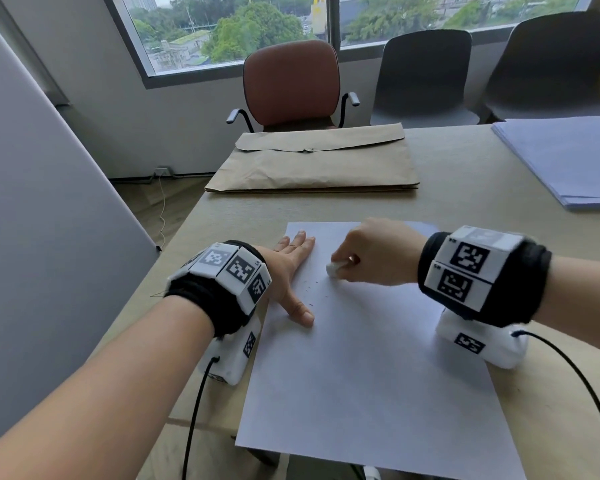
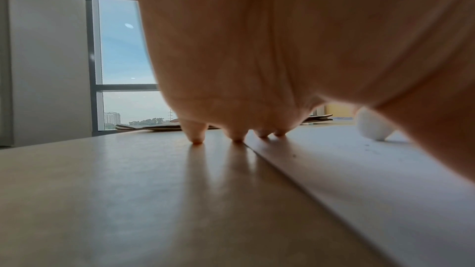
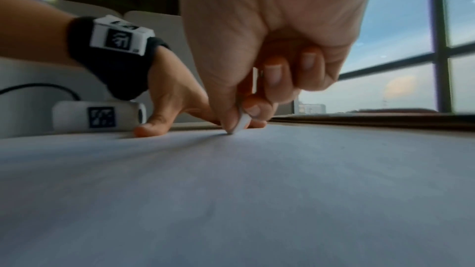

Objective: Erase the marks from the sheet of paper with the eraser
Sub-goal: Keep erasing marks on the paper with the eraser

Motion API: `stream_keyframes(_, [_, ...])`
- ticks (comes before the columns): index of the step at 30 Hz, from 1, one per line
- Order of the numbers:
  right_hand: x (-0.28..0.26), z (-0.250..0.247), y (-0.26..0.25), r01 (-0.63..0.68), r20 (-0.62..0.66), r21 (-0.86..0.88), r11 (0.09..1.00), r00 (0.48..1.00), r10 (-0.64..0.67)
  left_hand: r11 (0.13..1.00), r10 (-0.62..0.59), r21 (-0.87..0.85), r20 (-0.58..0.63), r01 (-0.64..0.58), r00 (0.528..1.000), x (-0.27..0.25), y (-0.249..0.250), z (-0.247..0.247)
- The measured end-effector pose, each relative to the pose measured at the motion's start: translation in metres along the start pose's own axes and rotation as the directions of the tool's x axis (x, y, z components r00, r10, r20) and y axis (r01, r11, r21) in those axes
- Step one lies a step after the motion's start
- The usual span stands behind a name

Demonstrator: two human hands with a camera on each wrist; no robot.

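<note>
Straight fingers point(image 2: 197, 135) on table point(image 2: 102, 190) (paper's edge)

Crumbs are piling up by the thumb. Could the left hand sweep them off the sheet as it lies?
Probably yes: the left hand lies flat on the sheet edge, holding nothing, with the crumbs just beside its thumb and nothing between.

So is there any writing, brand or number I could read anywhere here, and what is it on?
No readable words, brands or numbers.
Left wristband: black-and-white square code patterns, no letters; tiny corner marks too small to read.
Right wristband: the same kind of patterns, corner marks unreadable.
Sheet of paper: only small dark specks near the eraser, no text.
Brown envelope: no print visible.
</note>
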State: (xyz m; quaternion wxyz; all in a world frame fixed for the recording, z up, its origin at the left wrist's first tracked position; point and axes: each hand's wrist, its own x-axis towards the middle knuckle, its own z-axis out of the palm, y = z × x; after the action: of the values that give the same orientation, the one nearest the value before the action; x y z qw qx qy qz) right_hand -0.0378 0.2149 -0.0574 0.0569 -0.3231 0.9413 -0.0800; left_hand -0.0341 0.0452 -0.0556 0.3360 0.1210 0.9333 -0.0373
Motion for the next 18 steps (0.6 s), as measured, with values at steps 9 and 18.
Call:
stream_keyframes(9, [0.003, -0.002, 0.003, -0.006, 0.023, 0.011, 1.000, 1.000, 0.006, 1.000, 0.000, 0.008, -0.003, 0.000, 1.000, 0.000, 0.001, 0.001])
stream_keyframes(18, [-0.006, -0.001, -0.014, 0.058, 0.095, 0.061, 0.996, 0.993, -0.064, 1.000, 0.010, 0.002, 0.007, -0.010, 1.000, 0.003, -0.002, 0.001])
